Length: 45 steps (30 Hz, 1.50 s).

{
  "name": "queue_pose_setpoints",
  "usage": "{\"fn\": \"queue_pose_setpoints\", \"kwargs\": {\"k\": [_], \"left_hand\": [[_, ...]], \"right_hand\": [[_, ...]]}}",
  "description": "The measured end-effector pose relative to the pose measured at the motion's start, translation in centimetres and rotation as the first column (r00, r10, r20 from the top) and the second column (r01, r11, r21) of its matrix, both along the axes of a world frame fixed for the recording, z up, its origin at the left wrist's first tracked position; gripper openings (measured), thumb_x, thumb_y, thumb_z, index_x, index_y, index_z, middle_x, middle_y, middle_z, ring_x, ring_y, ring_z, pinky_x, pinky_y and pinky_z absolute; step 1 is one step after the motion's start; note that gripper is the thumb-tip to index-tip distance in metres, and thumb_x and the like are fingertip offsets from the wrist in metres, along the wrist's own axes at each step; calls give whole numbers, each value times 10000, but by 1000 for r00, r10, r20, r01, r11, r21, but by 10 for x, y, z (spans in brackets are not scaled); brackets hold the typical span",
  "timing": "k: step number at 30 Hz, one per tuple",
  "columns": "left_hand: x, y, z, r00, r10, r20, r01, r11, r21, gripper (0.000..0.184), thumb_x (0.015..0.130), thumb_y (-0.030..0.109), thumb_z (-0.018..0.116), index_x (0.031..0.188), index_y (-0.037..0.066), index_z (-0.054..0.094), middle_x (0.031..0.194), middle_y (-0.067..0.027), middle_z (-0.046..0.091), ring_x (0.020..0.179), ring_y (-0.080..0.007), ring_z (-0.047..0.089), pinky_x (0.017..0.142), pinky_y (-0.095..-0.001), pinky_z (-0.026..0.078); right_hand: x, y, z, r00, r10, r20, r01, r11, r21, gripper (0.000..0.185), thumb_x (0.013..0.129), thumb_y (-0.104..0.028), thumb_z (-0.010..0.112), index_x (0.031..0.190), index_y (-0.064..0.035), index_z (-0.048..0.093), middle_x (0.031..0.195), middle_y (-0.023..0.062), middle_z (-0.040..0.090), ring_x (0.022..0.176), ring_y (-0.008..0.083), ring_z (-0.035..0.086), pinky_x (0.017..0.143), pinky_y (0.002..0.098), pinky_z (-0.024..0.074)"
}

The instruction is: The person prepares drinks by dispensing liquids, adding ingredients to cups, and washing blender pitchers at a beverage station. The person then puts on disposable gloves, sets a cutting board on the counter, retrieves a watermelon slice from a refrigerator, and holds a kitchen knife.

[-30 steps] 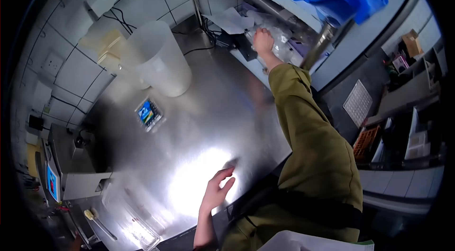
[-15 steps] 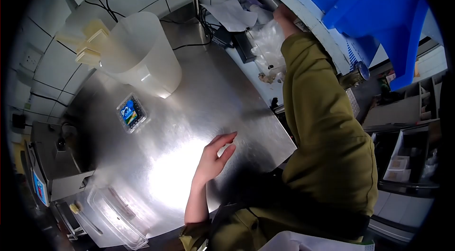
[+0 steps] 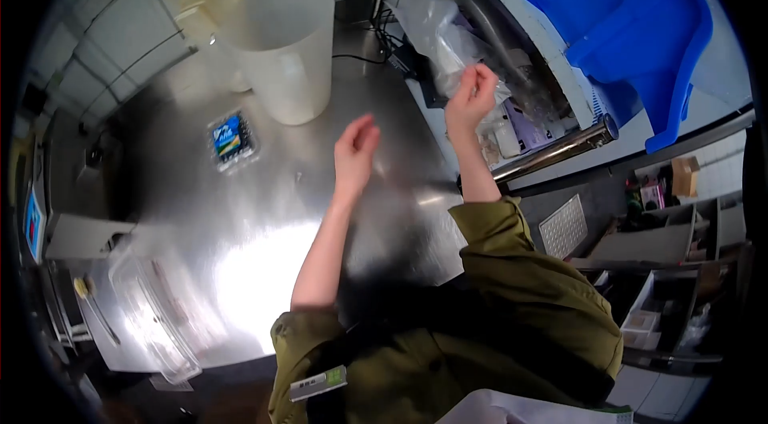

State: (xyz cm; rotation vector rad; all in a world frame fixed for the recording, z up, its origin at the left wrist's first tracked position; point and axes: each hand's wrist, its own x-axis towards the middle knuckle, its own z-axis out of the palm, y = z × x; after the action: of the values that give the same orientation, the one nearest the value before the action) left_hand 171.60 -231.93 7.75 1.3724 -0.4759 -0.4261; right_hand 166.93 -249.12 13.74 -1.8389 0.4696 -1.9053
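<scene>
My left hand is over the steel table, its fingers loosely curled and slightly apart, with nothing visible in them. To its right, at the shelf's edge, my right hand has its fingers pinched together on a crumpled clear plastic bag; the fingertips partly hide the grip. Left of my left hand lies a clear punnet with a blue label. A tall translucent bucket stands behind it.
Yellowish jugs stand beside the bucket. A clear lidded container and a brush lie at the front left. A blue plastic bin overhangs the upper right, above a metal post. Cables run along the back.
My right hand has come back from deep in the shelf, and the plastic bag beside it has shifted. My left hand has moved up over the table. The camera view has turned.
</scene>
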Motion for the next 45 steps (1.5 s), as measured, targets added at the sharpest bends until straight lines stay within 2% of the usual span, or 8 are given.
{"fn": "queue_pose_setpoints", "kwargs": {"k": [8, 14, 19, 24, 31, 37, 41, 45], "left_hand": [[-13, 8, 21, 796, -187, -577, -11, 947, -321, 417, 791, 112, 605, 1152, 44, 407, 898, -54, 576, 790, -106, 553, 658, -230, 445], [-10, 27, 1, 875, 25, -484, -196, 932, -306, 156, 812, 48, 560, 944, 36, 478, 837, -52, 581, 727, -105, 555, 629, -240, 457], [-15, 48, 30, 763, -261, -591, -24, 903, -429, 280, 812, 68, 563, 1074, 44, 468, 867, -60, 583, 777, -125, 551, 695, -248, 445], [-1, 80, 8, 853, -249, -459, 139, 956, -259, 368, 809, 50, 542, 1166, 52, 453, 968, -80, 575, 860, -130, 537, 761, -260, 432], [4, 79, -20, 755, 29, -655, -225, 950, -218, 124, 824, 32, 516, 947, 49, 523, 884, -43, 563, 795, -133, 550, 665, -267, 457], [-14, 96, 5, 765, 330, -553, -401, 916, -8, 60, 825, 39, 519, 882, 56, 509, 831, -24, 553, 739, -103, 528, 652, -236, 441], [-19, 117, -4, 798, 226, -559, -294, 955, -34, 63, 820, 43, 528, 877, 66, 516, 814, -14, 550, 731, -86, 508, 660, -208, 410], [-20, 111, -2, 781, 107, -615, -200, 976, -84, 24, 825, 35, 506, 830, 58, 499, 793, -12, 536, 746, -98, 503, 711, -240, 431]], "right_hand": [[-21, 9, -11, 844, 533, -63, -423, 732, 535, 145, 813, -104, 556, 876, 17, 507, 640, -1, 528, 537, 46, 441, 483, 190, 341], [-48, 63, 14, 906, 21, -424, -83, 988, -129, 285, 723, -146, 648, 940, -4, 529, 808, 81, 568, 657, 132, 531, 612, 264, 434], [-32, 84, -50, 450, 863, -228, -490, 453, 745, 217, 771, -139, 607, 931, -10, 538, 757, 39, 562, 637, 102, 525, 589, 228, 427], [-19, 23, -61, 772, 502, 390, -541, 197, 817, 125, 810, -50, 535, 927, -5, 534, 778, 41, 564, 677, 118, 543, 608, 233, 444], [-7, -91, -50, 870, -474, -135, 483, 875, 43, 148, 834, -106, 482, 894, 5, 560, 837, 116, 548, 876, 235, 537, 752, 332, 440], [14, -150, -108, 227, 292, -929, 735, 574, 360, 483, 862, -455, 353, 1114, -84, 531, 1197, 157, 451, 1003, 297, 488, 860, 427, 379], [-29, -202, -128, 766, 589, -257, 175, 193, 965, 490, 874, -421, 367, 1216, -72, 417, 1228, 143, 433, 1076, 268, 429, 863, 390, 388], [-26, -230, -167, 525, 576, -627, 332, 540, 774, 503, 847, -424, 401, 1219, -86, 416, 1253, 148, 409, 1094, 280, 422, 831, 442, 399]]}}
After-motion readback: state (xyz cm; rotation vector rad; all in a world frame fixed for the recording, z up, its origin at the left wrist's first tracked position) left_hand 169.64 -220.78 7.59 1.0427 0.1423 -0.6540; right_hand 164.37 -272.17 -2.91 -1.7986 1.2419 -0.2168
